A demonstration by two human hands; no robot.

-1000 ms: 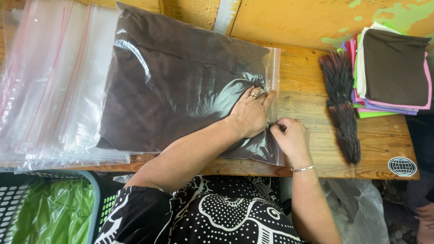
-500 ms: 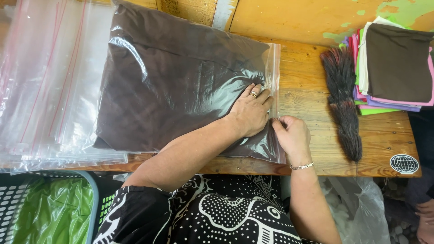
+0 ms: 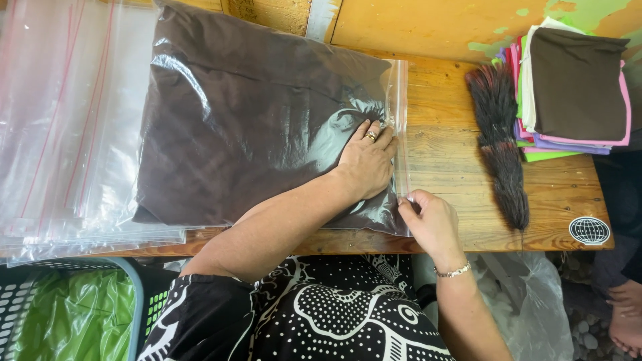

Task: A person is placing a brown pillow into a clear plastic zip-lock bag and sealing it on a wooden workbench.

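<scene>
A clear zip bag (image 3: 267, 120) with folded dark brown cloth inside lies flat on the wooden table (image 3: 455, 154). My left hand (image 3: 366, 160), with a ring on one finger, presses flat on the bag near its right end. My right hand (image 3: 428, 220) pinches the bag's zip strip (image 3: 401, 127) at the near right corner, fingers closed on the seal. A bracelet sits on my right wrist.
A stack of empty clear zip bags (image 3: 60, 127) lies at the left. A dark feather duster (image 3: 498, 140) and a pile of folded coloured cloths (image 3: 568, 93) are at the right. A basket with green plastic (image 3: 67, 321) stands below left. Another person's foot (image 3: 625, 321) is at lower right.
My right hand has slid down the zip strip toward the near corner of the bag. My left hand stays pressed on the bag.
</scene>
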